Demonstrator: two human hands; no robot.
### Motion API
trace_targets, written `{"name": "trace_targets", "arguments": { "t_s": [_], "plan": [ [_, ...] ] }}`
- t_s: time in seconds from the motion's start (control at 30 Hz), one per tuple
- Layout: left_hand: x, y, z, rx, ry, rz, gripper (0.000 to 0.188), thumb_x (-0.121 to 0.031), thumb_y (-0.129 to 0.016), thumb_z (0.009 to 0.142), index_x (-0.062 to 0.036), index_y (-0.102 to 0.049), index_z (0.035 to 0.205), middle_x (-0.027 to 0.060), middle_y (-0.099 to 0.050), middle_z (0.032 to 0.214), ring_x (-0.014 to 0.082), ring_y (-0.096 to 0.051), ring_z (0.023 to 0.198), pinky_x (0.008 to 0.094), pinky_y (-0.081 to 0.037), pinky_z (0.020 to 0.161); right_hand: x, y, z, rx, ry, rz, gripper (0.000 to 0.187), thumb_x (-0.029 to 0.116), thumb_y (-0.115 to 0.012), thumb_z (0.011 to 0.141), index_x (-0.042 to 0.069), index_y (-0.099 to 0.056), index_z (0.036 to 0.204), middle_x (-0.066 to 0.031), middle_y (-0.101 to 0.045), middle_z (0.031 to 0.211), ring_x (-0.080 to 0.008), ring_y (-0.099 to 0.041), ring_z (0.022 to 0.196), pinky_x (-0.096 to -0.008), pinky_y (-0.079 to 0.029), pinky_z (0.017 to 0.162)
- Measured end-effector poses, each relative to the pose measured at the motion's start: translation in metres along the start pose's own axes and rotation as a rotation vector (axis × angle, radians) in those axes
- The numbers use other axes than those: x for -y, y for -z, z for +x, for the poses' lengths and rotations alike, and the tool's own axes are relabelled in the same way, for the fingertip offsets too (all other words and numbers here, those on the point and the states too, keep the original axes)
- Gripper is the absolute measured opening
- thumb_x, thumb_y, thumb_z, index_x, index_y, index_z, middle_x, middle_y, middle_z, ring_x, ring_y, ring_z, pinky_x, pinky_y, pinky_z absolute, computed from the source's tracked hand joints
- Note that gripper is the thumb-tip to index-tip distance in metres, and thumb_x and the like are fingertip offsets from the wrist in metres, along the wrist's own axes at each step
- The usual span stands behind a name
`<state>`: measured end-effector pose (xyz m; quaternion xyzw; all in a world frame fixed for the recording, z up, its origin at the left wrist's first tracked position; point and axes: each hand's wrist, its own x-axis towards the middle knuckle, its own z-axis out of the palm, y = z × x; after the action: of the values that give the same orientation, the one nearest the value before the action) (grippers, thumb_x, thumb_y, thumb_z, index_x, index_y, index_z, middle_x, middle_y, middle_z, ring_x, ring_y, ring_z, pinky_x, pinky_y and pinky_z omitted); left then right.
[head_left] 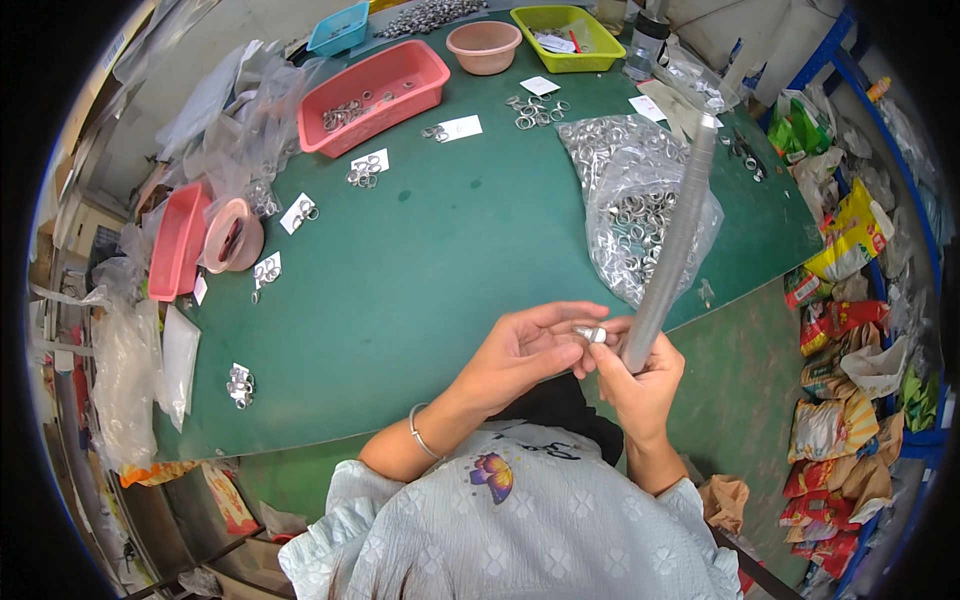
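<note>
Silver-coloured ring piece (590,334), small and partly hidden, sits between a worker's hands at the near edge of a green table (420,270). The left hand (525,350) is half curled beside it, while the right hand (643,385) grasps the lower end of a tapered metal rod (667,255); which fingertips carry the piece cannot be told from this angle. A loose pinch, with thumbs and fingers crowded together, could send it over the edge to the green floor (735,365); a slack grip on the tilted rod could bring it down on the clear plastic bag (712,220) beyond, scattering the loose rings (635,215) inside. That bulging bag is the chief obstacle, filling the table's right side and appearing behind the rod in this view. Small ring clusters with white cards (461,127) line the far and left sides, where a sweeping sleeve might mix them. Farther back stand a long pink tray (390,118), a round pink bowl (483,50) and a yellow-green tray (570,62), with dark hand tools (745,152) to the right and packages crowding a blue-framed shelf (838,62)
</note>
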<state>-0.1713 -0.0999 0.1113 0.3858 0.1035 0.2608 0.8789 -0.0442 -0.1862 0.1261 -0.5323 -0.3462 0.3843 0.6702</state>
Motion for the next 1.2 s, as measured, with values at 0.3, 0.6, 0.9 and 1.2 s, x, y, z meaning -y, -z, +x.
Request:
{"name": "trace_targets", "arguments": {
  "t_s": [0.3, 0.6, 0.9, 1.2],
  "plan": [
    [0.007, 0.005, -0.003, -0.139, -0.056, -0.140, 0.038, -0.005, -0.057, 0.087, 0.0007, -0.043, 0.122, 0.0146, -0.058, 0.108, 0.0208, -0.059, 0.099, 0.0331, -0.048, 0.088, -0.012, 0.007, 0.003, 0.081, 0.012, -0.176, 0.027, -0.003, -0.068, 0.076, -0.003, -0.060, 0.102, 0.0012, -0.053, 0.064, -0.0016, -0.047, 0.054, -0.0168, -0.035, 0.046],
    [-0.031, 0.014, -0.016, -0.306, -0.371, 0.425, 0.049, 0.007, -0.056, 0.082, 0.0021, -0.036, 0.127, 0.0216, -0.057, 0.114, 0.0218, -0.059, 0.102, 0.0285, -0.049, 0.084, -0.013, 0.045, -0.012, 0.199, -0.118, -0.150, 0.037, 0.013, -0.065, 0.083, -0.006, -0.052, 0.113, 0.0024, -0.050, 0.067, -0.0011, -0.040, 0.052, -0.0176, -0.030, 0.046],
    [-0.045, 0.029, -0.026, -0.271, -0.386, 0.468, 0.040, 0.009, -0.057, 0.081, 0.0031, -0.047, 0.119, 0.0190, -0.059, 0.115, 0.0184, -0.057, 0.103, 0.0289, -0.047, 0.087, 0.016, 0.052, -0.013, 0.364, -0.039, -0.594, 0.032, 0.005, -0.070, 0.073, -0.007, -0.060, 0.101, -0.0100, -0.057, 0.070, -0.0108, -0.049, 0.059, -0.0236, -0.040, 0.054],
    [-0.046, 0.025, -0.031, -0.176, -0.247, 0.346, 0.034, 0.010, -0.061, 0.077, 0.0038, -0.058, 0.110, 0.0178, -0.060, 0.113, 0.0225, -0.058, 0.106, 0.0332, -0.046, 0.091, 0.028, 0.048, -0.011, 0.383, 0.060, -0.677, 0.033, 0.004, -0.072, 0.070, -0.006, -0.062, 0.100, -0.0152, -0.062, 0.075, -0.0172, -0.056, 0.061, -0.0263, -0.044, 0.058]
  ]
}}
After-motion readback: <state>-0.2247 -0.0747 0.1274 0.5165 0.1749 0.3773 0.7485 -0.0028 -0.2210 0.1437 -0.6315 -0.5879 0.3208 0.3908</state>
